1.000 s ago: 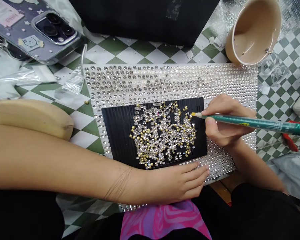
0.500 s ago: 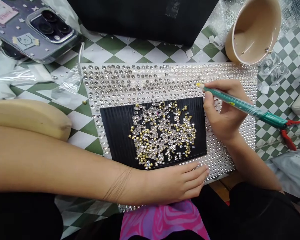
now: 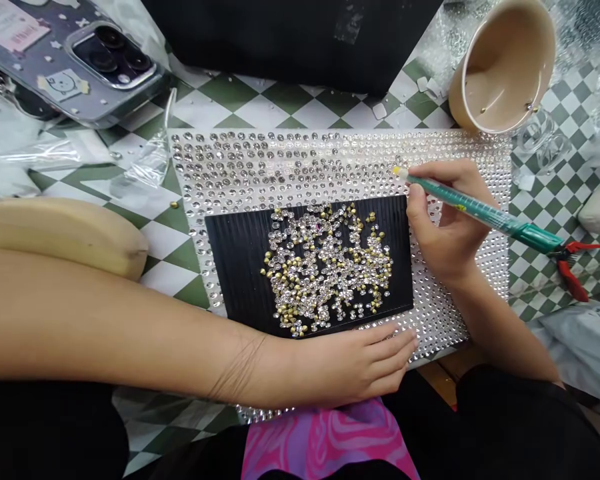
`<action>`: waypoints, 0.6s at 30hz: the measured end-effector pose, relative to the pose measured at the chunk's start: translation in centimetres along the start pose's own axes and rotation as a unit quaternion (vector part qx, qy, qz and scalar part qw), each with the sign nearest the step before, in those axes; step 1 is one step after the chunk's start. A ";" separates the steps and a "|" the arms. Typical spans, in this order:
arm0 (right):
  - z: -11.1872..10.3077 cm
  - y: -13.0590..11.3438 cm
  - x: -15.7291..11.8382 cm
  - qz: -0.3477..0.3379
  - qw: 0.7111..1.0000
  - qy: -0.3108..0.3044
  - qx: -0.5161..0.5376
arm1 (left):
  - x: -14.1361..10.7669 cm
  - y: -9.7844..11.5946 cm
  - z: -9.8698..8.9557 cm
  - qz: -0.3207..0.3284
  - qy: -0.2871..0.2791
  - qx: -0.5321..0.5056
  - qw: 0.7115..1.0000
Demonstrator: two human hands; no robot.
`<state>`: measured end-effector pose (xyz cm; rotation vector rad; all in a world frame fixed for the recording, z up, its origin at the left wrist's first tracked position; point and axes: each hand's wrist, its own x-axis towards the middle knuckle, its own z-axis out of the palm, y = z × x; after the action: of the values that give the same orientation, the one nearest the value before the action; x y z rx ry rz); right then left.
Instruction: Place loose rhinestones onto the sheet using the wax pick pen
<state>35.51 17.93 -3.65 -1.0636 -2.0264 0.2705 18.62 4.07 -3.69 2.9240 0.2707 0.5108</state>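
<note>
My right hand (image 3: 447, 223) holds a green pen-like tool (image 3: 485, 212), its yellow tip over the upper part of a sheet covered with rows of clear rhinestones (image 3: 240, 160). My left hand (image 3: 363, 365) lies flat along the sheet's lower edge, fingers stretched to the right, holding nothing. Between the hands a black ridged tray (image 3: 240, 267) rests on the sheet. Loose silver and gold-backed rhinestones (image 3: 330, 267) are scattered over the tray's middle and right side.
A black box (image 3: 290, 40) stands behind the sheet, with a beige cup (image 3: 505, 67) at the upper right. On the left are a phone (image 3: 100, 73), plastic bags and a yellowish rounded object (image 3: 70, 233). Green and white checks cover the table (image 3: 175, 260).
The view has shifted slightly. Both hands keep nearly the same places, the tool still in my right hand with its tip at about the same spot on the sheet.
</note>
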 end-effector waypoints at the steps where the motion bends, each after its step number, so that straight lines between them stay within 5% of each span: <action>1: 0.0 0.0 0.0 -0.003 1.000 0.007 0.002 | 0.0 0.0 0.0 0.000 0.000 0.000 1.000; 8: -1.5 -0.2 0.6 -0.055 0.998 0.030 0.014 | 0.1 -0.2 -0.1 0.011 -0.004 -0.002 1.000; 18: -1.4 -2.2 1.0 -0.065 0.978 -0.115 0.164 | 0.0 0.0 -0.1 -0.015 0.022 0.013 1.000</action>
<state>34.91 17.12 -1.06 -0.7177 -2.1482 0.6609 18.62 4.05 -3.61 2.9310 0.3276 0.5714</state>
